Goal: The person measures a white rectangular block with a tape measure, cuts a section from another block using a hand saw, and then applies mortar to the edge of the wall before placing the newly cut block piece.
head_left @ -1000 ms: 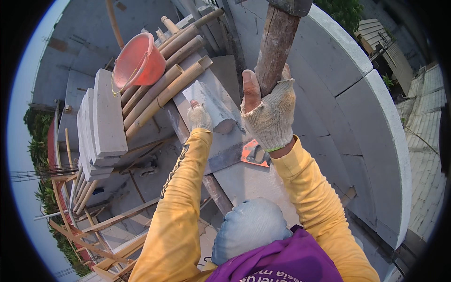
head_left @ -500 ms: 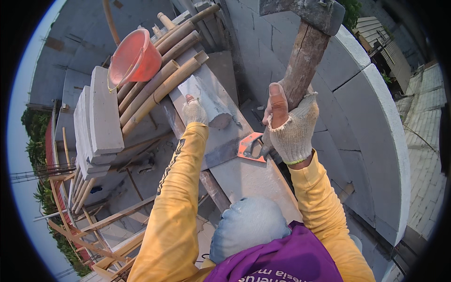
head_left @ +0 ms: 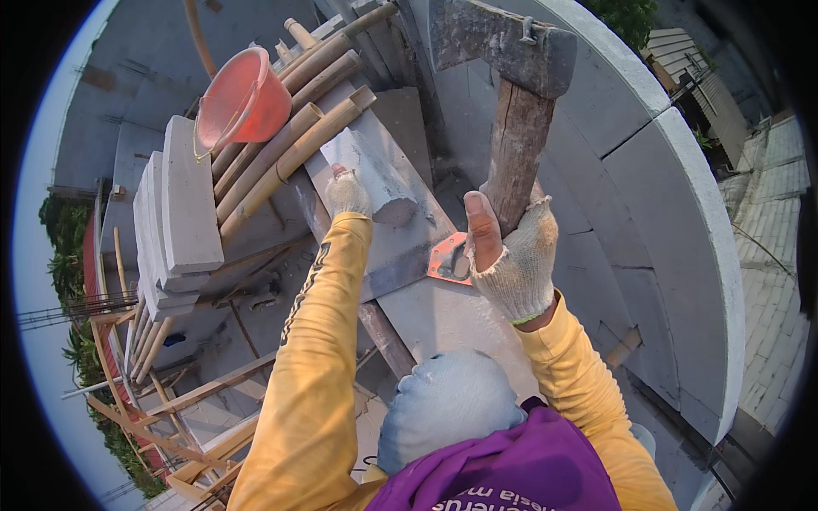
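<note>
My right hand (head_left: 517, 260), in a cut-finger knitted glove, is closed around the wooden handle of a hatchet (head_left: 516, 136), its thumb along the handle. The dark metal head is raised at the top of the view. With the same kind of glove, my left hand (head_left: 348, 192) holds the left side of a light-grey concrete block piece (head_left: 379, 175); its fingers are partly hidden. That piece lies on a long grey slab (head_left: 456, 319). Across the slab, nearer me, lies a handsaw (head_left: 396, 274) with an orange handle, just left of my right hand.
A red bucket (head_left: 262, 104) rests on bamboo poles (head_left: 298, 149) at the far left, beside stacked grey blocks (head_left: 189, 200). A curved block wall (head_left: 656, 230) rises along the right. Timber framing (head_left: 204, 396) stands lower left. A round wooden pole (head_left: 388, 341) runs under the slab.
My right hand and the hatchet have moved left, with the hatchet head slightly lower and more of it showing. My left hand stays on the block piece.
</note>
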`<state>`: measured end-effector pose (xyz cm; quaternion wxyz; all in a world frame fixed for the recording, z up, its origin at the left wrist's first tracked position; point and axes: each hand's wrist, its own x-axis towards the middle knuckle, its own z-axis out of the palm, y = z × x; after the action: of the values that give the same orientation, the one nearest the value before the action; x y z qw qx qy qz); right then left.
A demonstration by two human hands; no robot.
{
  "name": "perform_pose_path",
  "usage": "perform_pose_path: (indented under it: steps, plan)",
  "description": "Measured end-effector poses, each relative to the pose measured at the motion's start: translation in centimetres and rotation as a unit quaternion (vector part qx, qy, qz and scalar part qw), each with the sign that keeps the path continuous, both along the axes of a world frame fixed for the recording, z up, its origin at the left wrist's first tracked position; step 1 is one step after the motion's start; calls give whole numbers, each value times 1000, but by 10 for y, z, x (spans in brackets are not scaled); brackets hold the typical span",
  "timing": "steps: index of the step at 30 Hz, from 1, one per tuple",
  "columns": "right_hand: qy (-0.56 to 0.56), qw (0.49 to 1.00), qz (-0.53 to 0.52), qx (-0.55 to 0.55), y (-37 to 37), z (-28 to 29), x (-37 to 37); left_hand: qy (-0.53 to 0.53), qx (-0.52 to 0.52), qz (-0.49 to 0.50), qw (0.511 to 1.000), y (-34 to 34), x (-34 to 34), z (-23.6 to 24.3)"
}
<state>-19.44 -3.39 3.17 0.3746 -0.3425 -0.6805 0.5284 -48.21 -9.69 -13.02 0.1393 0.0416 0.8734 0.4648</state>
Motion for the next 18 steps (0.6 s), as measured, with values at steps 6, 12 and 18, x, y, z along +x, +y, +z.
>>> perform_pose_path:
  steps: [6, 12, 18]
  plan:
    - [-219, 961, 68, 153, -32, -134, 6, -4, 22, -1, 1000, 19, 28, 11]
    - [-169, 978, 109, 48, -4, -78, -6, 14, 5, -27, 1000, 3, 6, 7]
    - [5, 999, -32, 33, 4, -11, -24, 33, -4, -17, 999, 8, 12, 5]
